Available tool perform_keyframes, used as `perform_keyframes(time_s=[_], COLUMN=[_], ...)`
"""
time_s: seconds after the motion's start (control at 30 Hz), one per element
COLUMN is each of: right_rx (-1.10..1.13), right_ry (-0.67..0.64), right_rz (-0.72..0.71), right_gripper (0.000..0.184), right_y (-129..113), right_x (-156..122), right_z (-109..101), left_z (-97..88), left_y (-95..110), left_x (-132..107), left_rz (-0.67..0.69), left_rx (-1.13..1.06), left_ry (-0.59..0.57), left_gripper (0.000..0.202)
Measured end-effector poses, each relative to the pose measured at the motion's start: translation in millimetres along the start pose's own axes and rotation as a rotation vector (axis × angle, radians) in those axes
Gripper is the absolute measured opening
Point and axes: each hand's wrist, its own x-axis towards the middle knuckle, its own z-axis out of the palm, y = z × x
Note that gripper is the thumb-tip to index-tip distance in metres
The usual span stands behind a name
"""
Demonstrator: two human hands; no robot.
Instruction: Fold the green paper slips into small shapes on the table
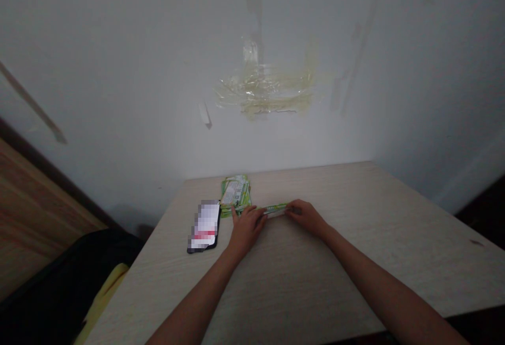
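Between my two hands, low over the table, is a narrow green-and-white printed carton [276, 209], flat and seen edge-on. My left hand [248, 225] pinches its left end with thumb and fingers, while another finger stretches toward the pile beside it. The right end sits in the closed fingers of my right hand [306, 215]. Just beyond my left hand lies a loose pile of similar flat green-and-white cartons [235, 191]. What is printed on them is too small to read.
A phone [204, 226] with a blurred screen lies left of the pile. The pale wooden table [300, 282] meets a wall [158, 98] bearing peeling clear tape [268, 90]. Dark and yellow cloth [104, 292] sits beyond the table's left edge.
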Motion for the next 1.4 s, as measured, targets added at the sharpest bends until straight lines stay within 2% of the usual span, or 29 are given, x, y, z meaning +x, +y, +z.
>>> perform_keyframes(time_s=[0.13, 0.27, 0.33, 0.5, 0.73, 0.87, 1.03, 1.4], right_rx=[0.043, 0.059, 0.047, 0.028, 0.013, -0.010, -0.029, -0.076], right_ry=[0.034, 0.058, 0.056, 0.082, 0.087, 0.064, 0.050, 0.093], right_rz=[0.046, 0.064, 0.059, 0.002, 0.023, 0.011, -0.024, -0.055], right_gripper=[0.023, 0.043, 0.047, 0.040, 0.030, 0.026, 0.024, 0.016], right_y=[-2.7, -5.6, -6.6, -8.1, -9.3, -8.2, -4.9, -8.8], right_x=[0.1, 0.8, 1.2, 1.4, 1.0, 1.1, 1.2, -2.7], right_z=[3.1, 7.2, 9.8, 15.4, 16.4, 16.7, 18.8, 19.2], left_z=[0.4, 2.0, 3.1, 4.9, 5.7, 6.2, 6.0, 13.1], left_y=[-0.1, -0.8, -1.3, -1.0, 0.6, 0.1, -0.7, -7.5], left_x=[2.3, 7.9, 10.5, 12.4, 12.4, 13.6, 13.6, 11.5], left_rz=[0.010, 0.014, 0.006, 0.004, 0.032, 0.055, 0.043, 0.081], left_rx=[-0.036, -0.006, 0.006, 0.068, 0.150, 0.174, 0.153, 0.093], left_ry=[0.031, 0.055, 0.063, 0.056, 0.112, 0.073, 0.021, -0.008], left_gripper=[0.032, 0.035, 0.035, 0.035, 0.034, 0.037, 0.031, 0.035])
